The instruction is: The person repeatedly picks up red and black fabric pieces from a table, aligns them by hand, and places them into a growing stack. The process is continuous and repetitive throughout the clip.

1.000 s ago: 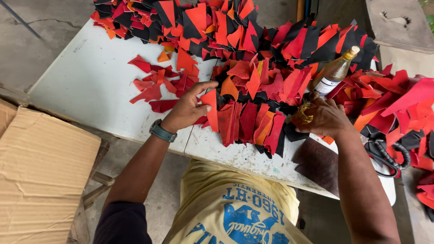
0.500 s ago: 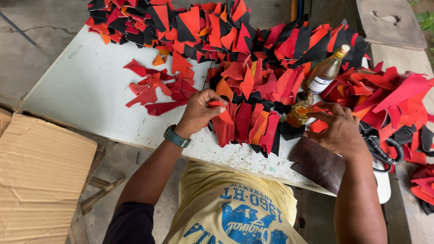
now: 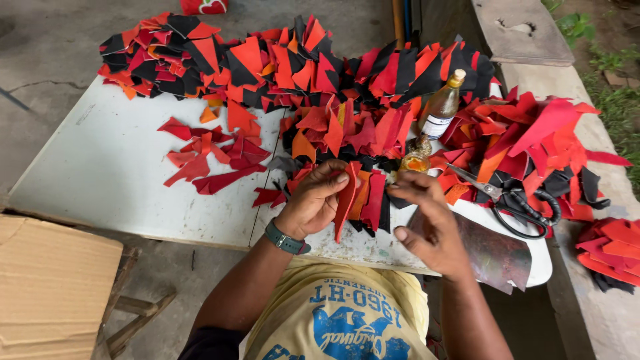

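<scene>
1. One head-worn view, looking steeply down from above the person's chest toward 12 o'clock
2. Close range: the white table point(image 3: 113, 173) fills the middle
3. Cardboard point(image 3: 53, 287) at 8 o'clock, concrete ledge point(image 3: 533, 33) at 2 o'clock

A brown cardboard sheet point(image 3: 53, 287) lies at the lower left, beside the white table point(image 3: 113, 180). Black scissors point(image 3: 517, 203) rest on the table's right part, near a dark worn board point(image 3: 497, 253). A grey concrete slab point(image 3: 523, 30) lies at the top right, with green grass point(image 3: 610, 73) beside it.
</scene>
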Demonstrator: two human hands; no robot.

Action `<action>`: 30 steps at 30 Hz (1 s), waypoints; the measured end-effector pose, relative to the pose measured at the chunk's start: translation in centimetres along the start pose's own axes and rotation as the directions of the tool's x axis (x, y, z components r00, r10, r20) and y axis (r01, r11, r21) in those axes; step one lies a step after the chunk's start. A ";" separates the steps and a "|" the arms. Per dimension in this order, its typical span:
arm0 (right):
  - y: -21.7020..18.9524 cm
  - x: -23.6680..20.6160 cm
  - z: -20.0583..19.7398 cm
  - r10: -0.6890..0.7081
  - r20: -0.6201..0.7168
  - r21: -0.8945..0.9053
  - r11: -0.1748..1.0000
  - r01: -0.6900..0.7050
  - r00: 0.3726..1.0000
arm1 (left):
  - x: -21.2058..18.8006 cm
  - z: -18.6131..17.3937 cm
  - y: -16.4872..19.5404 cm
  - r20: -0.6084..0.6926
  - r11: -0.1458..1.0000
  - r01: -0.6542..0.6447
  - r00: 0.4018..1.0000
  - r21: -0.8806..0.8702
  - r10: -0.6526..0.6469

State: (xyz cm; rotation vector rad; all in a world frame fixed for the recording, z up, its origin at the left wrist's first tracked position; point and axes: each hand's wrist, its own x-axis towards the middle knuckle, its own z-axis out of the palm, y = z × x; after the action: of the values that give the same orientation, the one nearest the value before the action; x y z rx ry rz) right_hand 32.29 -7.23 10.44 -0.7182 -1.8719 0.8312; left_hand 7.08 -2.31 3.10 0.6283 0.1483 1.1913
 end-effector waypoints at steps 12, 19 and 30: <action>-2.1 1.4 2.1 -0.146 -0.028 -0.363 0.923 0.126 0.989 | -0.2 1.6 -0.8 0.009 0.997 0.071 0.997 0.019 -0.071; -2.8 2.1 2.3 -0.208 -0.070 -0.571 0.810 0.132 0.976 | -0.4 1.3 -0.7 0.017 0.998 0.069 0.997 0.006 -0.069; -2.8 1.8 2.2 -0.241 0.007 -0.570 0.796 0.202 0.971 | -0.5 1.3 -0.5 0.034 0.998 0.065 0.997 -0.001 -0.065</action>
State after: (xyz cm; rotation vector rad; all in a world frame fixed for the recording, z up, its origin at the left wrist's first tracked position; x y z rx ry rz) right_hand 29.21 -8.08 12.78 -0.8466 -2.1107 0.0758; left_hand 7.87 -3.36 3.75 0.6369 0.1372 1.1173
